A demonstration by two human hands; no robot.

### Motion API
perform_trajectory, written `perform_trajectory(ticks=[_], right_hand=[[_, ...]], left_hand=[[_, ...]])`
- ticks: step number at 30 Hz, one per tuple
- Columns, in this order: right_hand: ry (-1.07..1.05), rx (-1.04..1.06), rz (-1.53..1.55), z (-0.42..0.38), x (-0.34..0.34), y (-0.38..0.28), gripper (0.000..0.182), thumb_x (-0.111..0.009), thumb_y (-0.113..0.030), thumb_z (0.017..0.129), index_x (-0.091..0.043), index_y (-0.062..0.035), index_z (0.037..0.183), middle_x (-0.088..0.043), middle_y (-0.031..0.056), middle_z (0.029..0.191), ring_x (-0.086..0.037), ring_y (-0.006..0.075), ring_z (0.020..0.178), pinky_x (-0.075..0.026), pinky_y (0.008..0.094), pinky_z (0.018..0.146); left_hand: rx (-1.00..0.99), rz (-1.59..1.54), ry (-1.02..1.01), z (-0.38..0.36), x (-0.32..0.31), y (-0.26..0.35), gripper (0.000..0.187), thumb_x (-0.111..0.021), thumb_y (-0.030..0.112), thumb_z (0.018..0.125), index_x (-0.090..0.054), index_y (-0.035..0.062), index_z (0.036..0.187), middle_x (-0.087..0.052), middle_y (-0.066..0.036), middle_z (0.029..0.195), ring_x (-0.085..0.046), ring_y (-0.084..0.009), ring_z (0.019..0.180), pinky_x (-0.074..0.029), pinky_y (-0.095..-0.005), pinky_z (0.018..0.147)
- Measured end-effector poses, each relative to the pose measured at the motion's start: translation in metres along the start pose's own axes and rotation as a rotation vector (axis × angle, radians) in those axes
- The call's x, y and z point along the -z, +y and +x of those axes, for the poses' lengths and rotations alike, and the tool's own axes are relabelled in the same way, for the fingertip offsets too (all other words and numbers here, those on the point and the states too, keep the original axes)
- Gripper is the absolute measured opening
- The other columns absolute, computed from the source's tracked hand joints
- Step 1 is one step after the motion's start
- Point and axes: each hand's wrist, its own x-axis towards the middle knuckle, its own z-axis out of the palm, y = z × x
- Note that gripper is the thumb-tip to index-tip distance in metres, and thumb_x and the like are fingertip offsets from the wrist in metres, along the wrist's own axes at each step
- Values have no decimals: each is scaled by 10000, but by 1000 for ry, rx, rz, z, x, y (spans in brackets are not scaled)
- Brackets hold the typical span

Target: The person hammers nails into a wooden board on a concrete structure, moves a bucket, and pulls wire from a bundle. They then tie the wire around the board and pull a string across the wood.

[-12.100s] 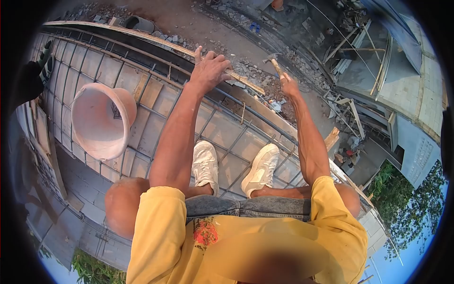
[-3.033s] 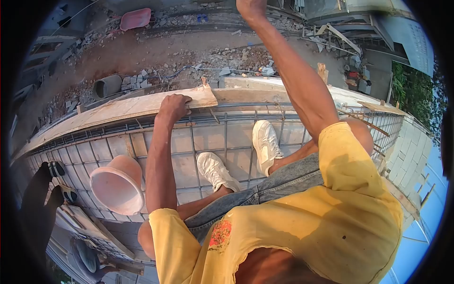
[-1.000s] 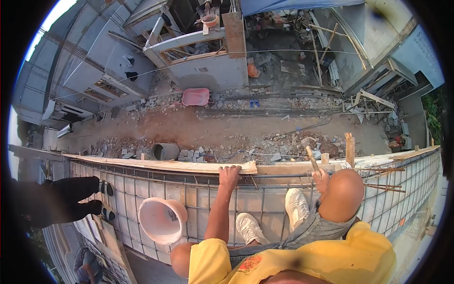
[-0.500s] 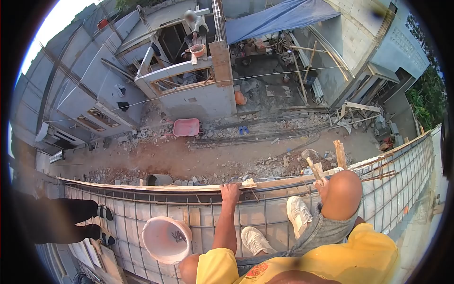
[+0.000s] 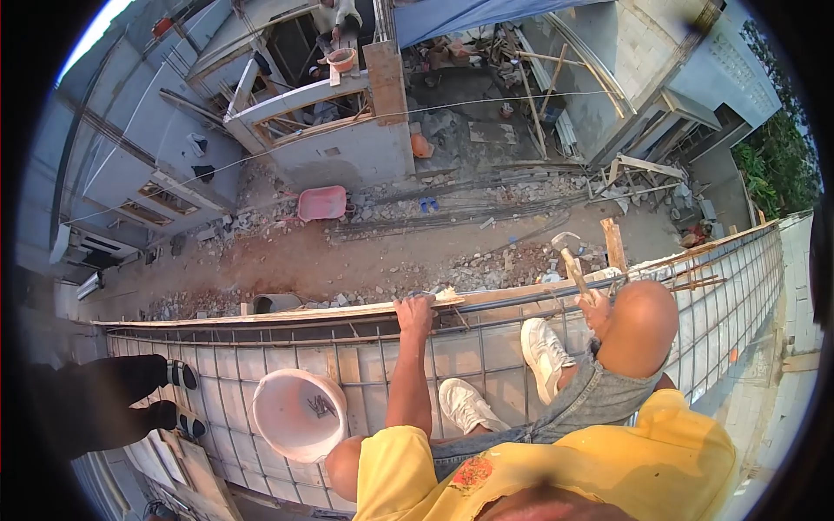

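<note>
My left hand (image 5: 415, 314) is closed over the top edge of a long wooden board (image 5: 347, 311) that runs along the outer side of the rebar grid. My right hand (image 5: 595, 312) grips the wooden handle of a claw hammer (image 5: 573, 267), beside my bent knee. The hammer head points up and away from me, above the board's line. A pale bucket (image 5: 300, 415) with several nails (image 5: 321, 406) inside stands on the grid to my left.
Rebar mesh (image 5: 486, 369) lies under my white shoes (image 5: 546, 358). Another person's sandaled feet (image 5: 184, 375) are at left. A wooden stake (image 5: 613, 243) rises beyond the board. Far below are rubble, a red wheelbarrow (image 5: 322, 203) and a person (image 5: 346, 19) by a bucket.
The camera view has tilted, so the scene sits higher and slightly left. The hammer is raised a little and its claw shows more clearly. My left hand stays on the board.
</note>
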Motion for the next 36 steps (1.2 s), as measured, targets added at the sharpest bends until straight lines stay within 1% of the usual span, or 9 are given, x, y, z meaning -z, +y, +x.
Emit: perform_trajectory(ticks=[5, 9, 24, 28, 29, 32, 35, 36], right_hand=[[-1, -14, 8, -3, 0, 2, 447, -681, -369, 918, -644, 10, 1153, -674, 114, 873, -640, 204, 751, -498, 379, 699], [-7, -10, 12, -2, -2, 1, 451, -677, -371, 921, -644, 11, 1158, -678, 117, 883, -644, 206, 760, -499, 381, 708], [-17, -43, 11, -9, -1, -2, 465, -662, -379, 930, -641, 14, 1179, -692, 128, 920, -659, 213, 796, -506, 389, 739], [-23, -59, 19, -16, -1, -1, 469, -658, -381, 933, -640, 15, 1184, -696, 131, 930, -663, 215, 806, -507, 391, 747], [-26, -61, 22, -17, -2, -1, 470, -657, -381, 933, -640, 15, 1186, -697, 132, 933, -664, 216, 809, -508, 392, 749], [-32, -65, 21, -16, -4, -2, 473, -655, -383, 935, -640, 16, 1190, -700, 134, 940, -667, 217, 816, -509, 393, 756], [-41, -68, 18, -16, -5, 0, 476, -652, -384, 937, -639, 16, 1194, -702, 137, 948, -670, 219, 823, -510, 395, 762], [-42, -68, 20, -15, -5, 0, 477, -651, -385, 938, -639, 17, 1195, -703, 137, 950, -671, 219, 825, -511, 396, 764]], left_hand=[[-15, -1, 10, -1, -2, 1, 186, -791, 255, 781, -767, 178, 948, -751, -80, 991, -700, -310, 1001, -430, -507, 893], [-27, 11, 51, -3, -5, -1, 150, -759, 254, 810, -767, 174, 936, -751, -85, 976, -707, -311, 974, -436, -506, 874], [-27, -4, 38, -4, -2, 0, 182, -793, 282, 789, -749, 174, 929, -747, -80, 942, -710, -306, 965, -437, -513, 869], [-10, 8, 3, -3, 1, 2, 218, -799, 307, 790, -746, 188, 965, -753, -71, 970, -703, -298, 1011, -434, -505, 914], [2, 31, -19, -3, 2, 3, 245, -802, 313, 790, -748, 202, 1002, -757, -64, 992, -703, -299, 1019, -435, -509, 929], [4, 94, -88, 0, 3, 1, 378, -793, 376, 805, -735, 276, 1165, -765, -52, 1026, -713, -272, 1013, -450, -485, 907], [-22, 84, -51, 1, -3, -2, 391, -788, 371, 811, -730, 278, 1187, -762, -63, 1047, -706, -274, 1031, -450, -489, 918], [-17, 83, -66, 3, 0, 0, 399, -787, 370, 812, -727, 278, 1195, -760, -63, 1057, -703, -272, 1041, -449, -491, 923]])
